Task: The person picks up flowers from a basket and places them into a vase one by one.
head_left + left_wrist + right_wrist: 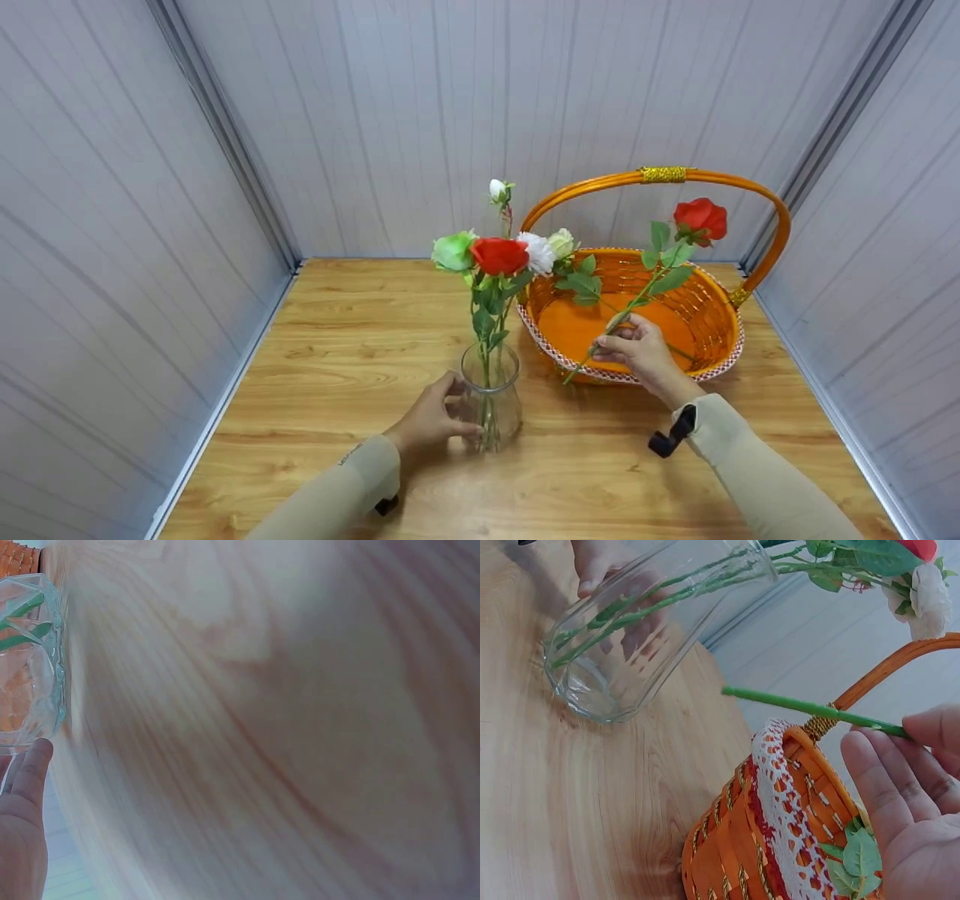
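My left hand (431, 416) grips the clear glass vase (510, 412) from its left side, thumb in front and fingers behind. Standing in the vase are stems with a green rose (453, 252), a red rose (500, 256), a white ruffled flower (538, 253) and a white bud (498, 190). Over the front of the orange basket (551, 330), my right hand (645, 352) pinches the stem of another red rose (701, 220) between thumb and fingers. In the right wrist view the cut end of that green stem (780, 699) points toward the vase.
A pale cream rose (562, 244) with leaves leans in the basket, its stem crossing the inside. The tall basket handle (600, 182) arches over behind the right hand. Wooden tabletop (337, 337) lies around the vase, with grey panel walls (375, 112) at the back and sides.
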Motion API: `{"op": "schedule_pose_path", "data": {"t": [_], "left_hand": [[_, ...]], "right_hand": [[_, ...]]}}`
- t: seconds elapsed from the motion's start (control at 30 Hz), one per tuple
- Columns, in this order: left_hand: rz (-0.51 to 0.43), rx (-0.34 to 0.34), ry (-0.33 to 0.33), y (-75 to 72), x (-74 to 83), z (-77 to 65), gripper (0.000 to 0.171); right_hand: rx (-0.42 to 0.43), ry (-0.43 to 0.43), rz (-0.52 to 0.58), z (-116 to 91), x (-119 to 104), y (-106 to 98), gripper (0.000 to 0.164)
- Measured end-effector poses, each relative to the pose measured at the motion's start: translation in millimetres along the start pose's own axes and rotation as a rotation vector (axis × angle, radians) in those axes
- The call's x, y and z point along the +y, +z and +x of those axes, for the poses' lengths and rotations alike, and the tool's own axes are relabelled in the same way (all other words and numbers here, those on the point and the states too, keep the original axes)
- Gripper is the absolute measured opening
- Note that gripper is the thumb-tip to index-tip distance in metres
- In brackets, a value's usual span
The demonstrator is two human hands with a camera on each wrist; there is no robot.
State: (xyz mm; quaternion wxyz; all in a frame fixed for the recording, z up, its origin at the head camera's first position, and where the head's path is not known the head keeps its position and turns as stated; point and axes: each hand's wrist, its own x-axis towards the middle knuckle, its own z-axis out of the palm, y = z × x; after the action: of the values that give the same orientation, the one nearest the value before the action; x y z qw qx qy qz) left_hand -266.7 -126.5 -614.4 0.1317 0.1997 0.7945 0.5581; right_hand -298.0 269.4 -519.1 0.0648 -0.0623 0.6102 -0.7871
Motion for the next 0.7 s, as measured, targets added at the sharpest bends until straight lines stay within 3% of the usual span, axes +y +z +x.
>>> {"op": "schedule_pose_path", "data": {"t": [0.33,0.7], "left_hand": [[-0.002,-0.005,0.022,-1.0,-2.0,2.5,0.063],[0.022,0.004,0.025,0.5,-2.3,1.4,0.064]], "right_hand": [[0.002,-0.134,-0.05,-6.2,-6.1,13.2,0.018],[-0.044,-0.21,-0.059,-15.1,-19.1,38.1,0.021]]}}
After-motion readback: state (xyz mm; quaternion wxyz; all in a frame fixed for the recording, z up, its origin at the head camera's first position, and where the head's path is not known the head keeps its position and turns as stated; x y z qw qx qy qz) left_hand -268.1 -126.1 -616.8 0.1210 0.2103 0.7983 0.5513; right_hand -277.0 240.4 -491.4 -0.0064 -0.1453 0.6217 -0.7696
